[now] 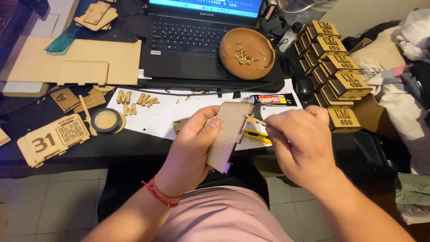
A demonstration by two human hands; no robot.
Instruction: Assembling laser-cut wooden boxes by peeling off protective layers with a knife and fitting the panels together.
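Low in the middle of the frame, over the person's lap, the left hand (190, 145) grips a thin wooden panel (228, 134) with cut-out lettering, thumb across its face and fingers behind, so it stands off the desk rather than resting on it. The right hand (301, 142) is closed narrow, pinching a slim wooden stick (255, 119) whose tip touches the panel's upper right edge. The panel's long axis runs from lower left to upper right, its top end tilting away toward the laptop (188, 49) and its face turned toward the right hand. Held only at its left side, the panel could twist or slip if the stick presses hard, and the stick looks thin enough to snap. Just beyond, a yellow utility knife (256, 135) lies on the white paper (156, 117) near the working edge, where a knuckle might brush it. Farther off, a glue tube (271, 99) lies beside loose wooden letters (134, 102), and a wooden bowl (247, 53) of tiny pieces sits on the laptop.
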